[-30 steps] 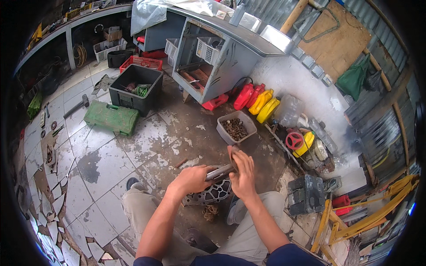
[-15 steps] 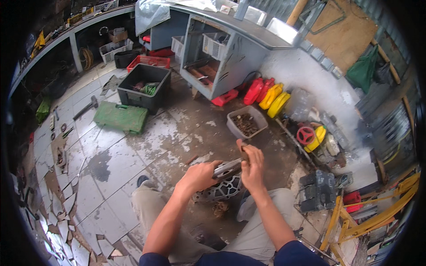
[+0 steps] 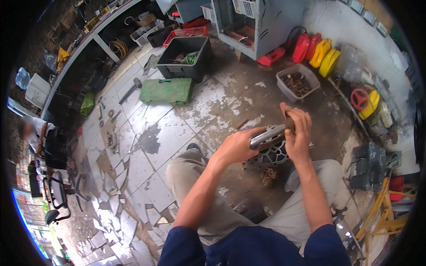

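Observation:
Between my knees, my left hand [image 3: 237, 146] is closed on one end of a flat, ring-like metal part [image 3: 269, 134] with a bright silver edge. My right hand [image 3: 299, 133] is at its other end, fingers bent round a reddish-brown sheet [image 3: 284, 109] that looks like sandpaper and sticks up past the fingertips. Whether that sheet presses on the metal is hidden by the fingers. Just below the part, an openwork cast metal piece [image 3: 270, 157] rests low between my legs. A brown crumpled clump [image 3: 269, 176] lies in front of it.
Ahead stand a grey tub of small rusty parts [image 3: 306, 95], a green case [image 3: 166, 91] and a black crate [image 3: 184, 66]. A hammer [image 3: 131, 90] lies left of the case. Broken tiles [image 3: 128, 226] litter the left floor; a black toolbox [image 3: 368, 166] is at right. A person [image 3: 44, 139] sits far left.
My view has swung left and down, so the scene sits farther right and a seated person shows at the left. Both hands stay at the metal part, which is tilted slightly differently.

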`<state>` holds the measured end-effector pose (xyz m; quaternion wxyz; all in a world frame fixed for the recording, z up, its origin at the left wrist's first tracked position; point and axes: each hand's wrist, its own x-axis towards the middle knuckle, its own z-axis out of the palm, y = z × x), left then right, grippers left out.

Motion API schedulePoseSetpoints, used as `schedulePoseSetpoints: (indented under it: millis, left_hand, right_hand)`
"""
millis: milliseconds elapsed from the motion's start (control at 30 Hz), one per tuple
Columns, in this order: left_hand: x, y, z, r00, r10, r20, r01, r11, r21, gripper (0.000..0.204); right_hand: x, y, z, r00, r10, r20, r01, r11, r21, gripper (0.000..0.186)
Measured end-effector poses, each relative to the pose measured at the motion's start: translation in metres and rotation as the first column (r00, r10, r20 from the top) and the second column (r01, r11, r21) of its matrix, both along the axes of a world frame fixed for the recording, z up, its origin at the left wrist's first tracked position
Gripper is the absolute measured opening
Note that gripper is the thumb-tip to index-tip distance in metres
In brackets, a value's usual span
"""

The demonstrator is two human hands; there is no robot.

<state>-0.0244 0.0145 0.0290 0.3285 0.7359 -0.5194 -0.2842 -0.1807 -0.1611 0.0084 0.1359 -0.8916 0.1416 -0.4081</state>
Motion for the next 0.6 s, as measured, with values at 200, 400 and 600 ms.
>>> schedulePoseSetpoints:
  millis: [200, 400, 600]
  left_hand:
    - [0.005, -0.006, -0.007, 0.996, -0.09, -0.016, 0.088, 0.992, -0.09, 0.069]
    - [0.009, -0.007, -0.015, 0.985, -0.158, -0.067, 0.146, 0.978, -0.148, 0.059]
    - [0.009, -0.009, -0.015, 0.981, -0.177, -0.084, 0.165, 0.978, -0.131, 0.057]
  right_hand:
    - [-0.006, -0.003, 0.008, 0.999, 0.025, -0.041, -0.023, 0.998, 0.055, 0.055]
    - [-0.011, -0.002, 0.015, 0.996, 0.063, -0.062, -0.056, 0.992, 0.109, 0.051]
    - [-0.011, -0.005, 0.015, 0.996, 0.054, -0.07, -0.047, 0.994, 0.099, 0.047]
